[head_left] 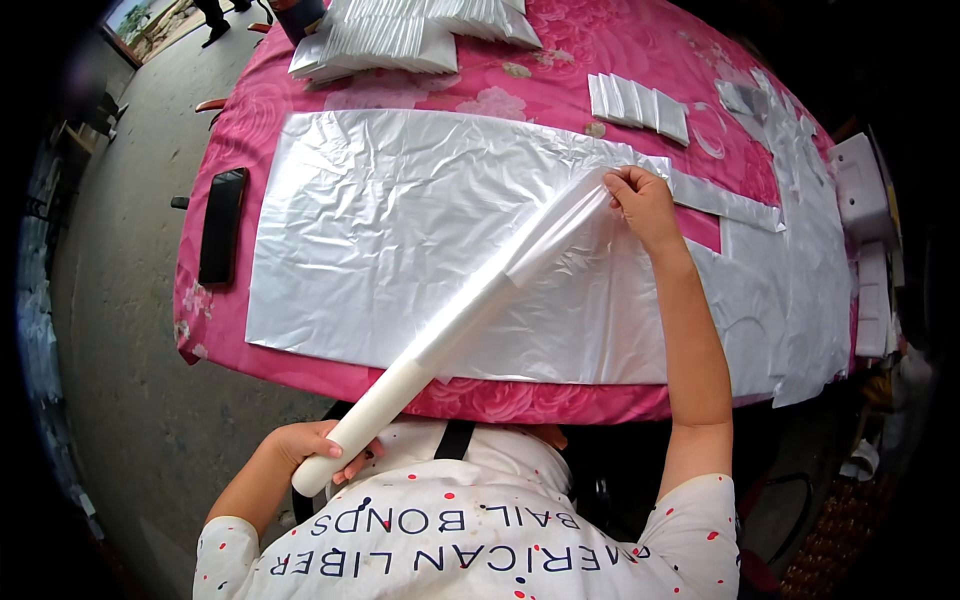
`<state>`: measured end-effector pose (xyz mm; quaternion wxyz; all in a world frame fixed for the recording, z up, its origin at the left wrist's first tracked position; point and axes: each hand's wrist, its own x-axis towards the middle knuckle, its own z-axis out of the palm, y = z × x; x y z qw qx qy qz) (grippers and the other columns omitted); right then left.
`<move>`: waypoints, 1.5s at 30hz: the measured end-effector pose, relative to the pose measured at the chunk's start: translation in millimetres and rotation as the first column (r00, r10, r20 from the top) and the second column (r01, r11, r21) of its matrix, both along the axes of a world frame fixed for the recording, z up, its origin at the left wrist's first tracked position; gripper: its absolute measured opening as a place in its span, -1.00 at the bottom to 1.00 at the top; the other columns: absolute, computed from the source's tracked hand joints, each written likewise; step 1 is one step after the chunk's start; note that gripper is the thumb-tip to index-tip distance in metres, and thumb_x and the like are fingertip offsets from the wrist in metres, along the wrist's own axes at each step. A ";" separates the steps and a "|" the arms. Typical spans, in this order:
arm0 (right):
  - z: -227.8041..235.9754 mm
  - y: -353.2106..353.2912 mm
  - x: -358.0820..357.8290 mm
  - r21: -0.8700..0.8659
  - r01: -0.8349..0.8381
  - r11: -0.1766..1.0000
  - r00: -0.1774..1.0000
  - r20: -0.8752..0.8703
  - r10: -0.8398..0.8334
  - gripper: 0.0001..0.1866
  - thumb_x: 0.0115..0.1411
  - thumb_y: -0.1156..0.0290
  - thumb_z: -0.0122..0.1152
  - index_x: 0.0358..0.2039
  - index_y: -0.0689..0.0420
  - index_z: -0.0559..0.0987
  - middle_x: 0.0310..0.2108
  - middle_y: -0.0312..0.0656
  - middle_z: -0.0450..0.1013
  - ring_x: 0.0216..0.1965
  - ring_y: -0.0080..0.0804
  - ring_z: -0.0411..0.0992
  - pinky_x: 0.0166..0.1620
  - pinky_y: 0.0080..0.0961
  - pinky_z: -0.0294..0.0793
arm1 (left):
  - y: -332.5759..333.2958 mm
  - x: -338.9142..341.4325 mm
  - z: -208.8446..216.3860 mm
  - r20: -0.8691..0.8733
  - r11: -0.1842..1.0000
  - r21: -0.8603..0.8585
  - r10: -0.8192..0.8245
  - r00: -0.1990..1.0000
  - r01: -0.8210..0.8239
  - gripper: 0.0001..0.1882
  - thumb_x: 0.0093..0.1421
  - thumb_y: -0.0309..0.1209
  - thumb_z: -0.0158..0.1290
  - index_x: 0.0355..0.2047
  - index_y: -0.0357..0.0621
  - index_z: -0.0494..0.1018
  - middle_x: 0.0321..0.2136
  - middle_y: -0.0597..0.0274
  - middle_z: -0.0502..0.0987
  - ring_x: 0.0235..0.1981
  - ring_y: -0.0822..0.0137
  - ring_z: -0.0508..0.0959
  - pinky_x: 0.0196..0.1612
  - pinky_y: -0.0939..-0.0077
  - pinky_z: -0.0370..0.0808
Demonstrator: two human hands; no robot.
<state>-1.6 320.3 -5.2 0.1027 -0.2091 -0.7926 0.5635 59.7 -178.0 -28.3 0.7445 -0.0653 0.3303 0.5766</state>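
Note:
My left hand [335, 450] is wrapped round the near end of a long white tube [385, 400], just in front of my body. The tube slants up and to the right over the table. Thin clear plastic film [555, 225] covers its far part and runs on past it, gathered and creased. At the far right end my right hand [640, 200] pinches this film between thumb and fingers, arm stretched out. Beneath them lies a large wrinkled sheet of silvery-white plastic [370, 230], spread flat across the table.
A pink flowered cloth covers the table [540, 402]. A black phone [222, 226] lies at its left edge. Folded white packets [380, 45] are stacked at the back, with a smaller row [638, 105] right of them. More plastic sheets [800, 260] lie at the right.

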 end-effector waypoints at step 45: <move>24.5 -136.1 112.8 0.745 -0.317 0.586 0.918 0.087 0.386 -0.50 -0.04 0.38 0.24 -0.01 0.07 0.45 -0.11 -0.19 0.39 -0.11 -0.21 0.35 -0.07 -0.30 0.32 | 169.8 3.9 10.3 -0.626 0.823 -0.408 0.062 -0.777 0.395 -0.18 0.18 0.15 -0.33 0.19 -0.35 0.06 0.25 -0.01 0.02 0.28 0.13 0.02 0.28 0.23 -0.09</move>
